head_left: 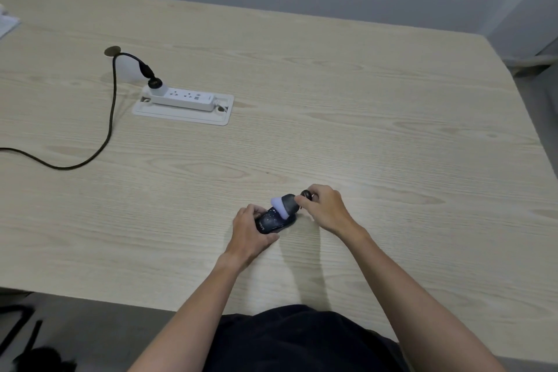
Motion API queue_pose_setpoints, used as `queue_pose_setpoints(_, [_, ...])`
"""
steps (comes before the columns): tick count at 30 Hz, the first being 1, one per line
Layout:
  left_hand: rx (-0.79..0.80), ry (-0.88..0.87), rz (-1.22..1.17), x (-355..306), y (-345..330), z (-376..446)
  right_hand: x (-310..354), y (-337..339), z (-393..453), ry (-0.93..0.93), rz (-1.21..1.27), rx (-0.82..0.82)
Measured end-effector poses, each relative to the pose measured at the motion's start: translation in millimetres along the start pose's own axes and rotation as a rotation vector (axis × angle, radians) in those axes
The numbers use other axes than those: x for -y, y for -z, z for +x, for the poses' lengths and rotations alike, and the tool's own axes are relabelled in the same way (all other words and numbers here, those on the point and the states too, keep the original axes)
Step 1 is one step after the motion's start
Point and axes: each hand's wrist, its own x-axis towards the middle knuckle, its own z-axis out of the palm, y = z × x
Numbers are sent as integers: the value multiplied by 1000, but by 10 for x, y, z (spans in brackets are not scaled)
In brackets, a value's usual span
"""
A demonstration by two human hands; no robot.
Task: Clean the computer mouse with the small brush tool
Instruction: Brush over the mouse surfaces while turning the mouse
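A dark speckled computer mouse lies on the pale wooden table, near its front edge. My left hand grips the mouse from its left side and holds it down. My right hand pinches the dark handle end of a small brush tool. The brush's white bristle head rests against the top of the mouse. The tool's body is dark grey and tilts down to the left.
A white power strip sits in a white tray set into the table, back left. A black cable runs from its plug through a grommet hole and off the left edge. Papers lie at the far left edge.
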Motion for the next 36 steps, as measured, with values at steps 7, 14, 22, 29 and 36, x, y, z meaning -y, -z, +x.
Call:
queue_pose_setpoints(7, [-17, 27, -18, 5, 36, 13, -63, 53, 116, -3, -187, -125])
queue_pose_setpoints(14, [1, 9, 1, 6, 67, 11, -50, -13, 107, -4, -263, -112])
queue_pose_setpoints(22, [-14, 12, -33, 65, 79, 7, 67, -204, -37, 109, -208, -1])
queue_pose_setpoints(29, [-3, 12, -56, 67, 96, 0, 151, -241, -40, 170, -246, -31])
queue_pose_setpoints(36, [19, 3, -121, 31, 164, -46, 137, -188, -23, 114, -161, -99])
